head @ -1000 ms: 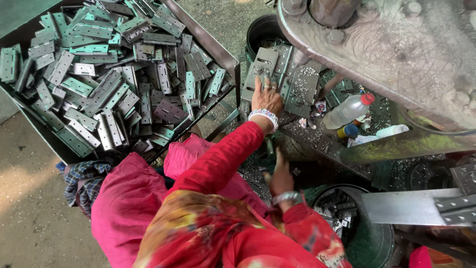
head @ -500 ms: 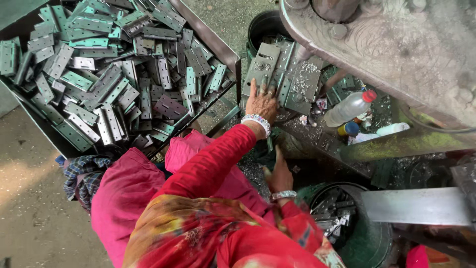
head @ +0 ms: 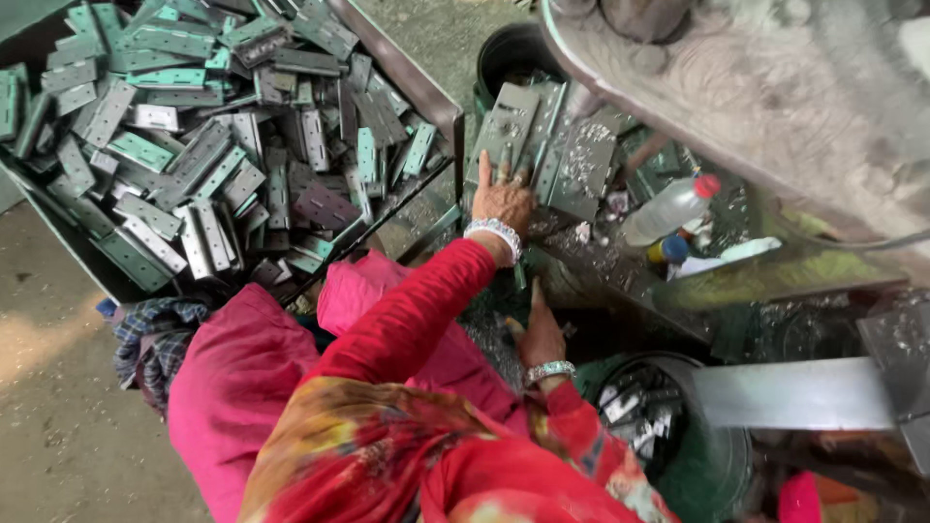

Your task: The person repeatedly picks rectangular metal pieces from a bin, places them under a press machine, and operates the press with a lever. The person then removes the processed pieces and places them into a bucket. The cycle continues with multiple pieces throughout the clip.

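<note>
Much of what you worked on was hard to make out: your right hand (head: 542,334) was low, against a dark, shaving-strewn bench edge, thumb pointing up, and its other fingers were hidden behind the palm, so I cannot tell whether they were clenched or loose. Your left hand (head: 502,199) was plain to see, laid flat with its fingers spread and released on the leaning stack of grey perforated metal hinge plates (head: 542,145), grasping none of them; that stack stood on the bench between the big tray and the machine, and about four plates could be separated there, the rest overlapping. You wore one beaded bracelet on each wrist, two in all. The wide dark metal tray of grey and green hinge plates (head: 194,155) lay to your left, cut off at the top and left edge, its pieces too heaped to count. One clear plastic bottle with a red cap (head: 668,208) lay on its side just beside the stack. Two round dark buckets showed: one (head: 513,53) behind the stack, mostly hidden, and one green bucket (head: 722,455) by your right wrist holding small metal parts, partly covered by a flat grey metal bar (head: 794,392). The grey machine body (head: 756,87) ran off the top right.
</note>
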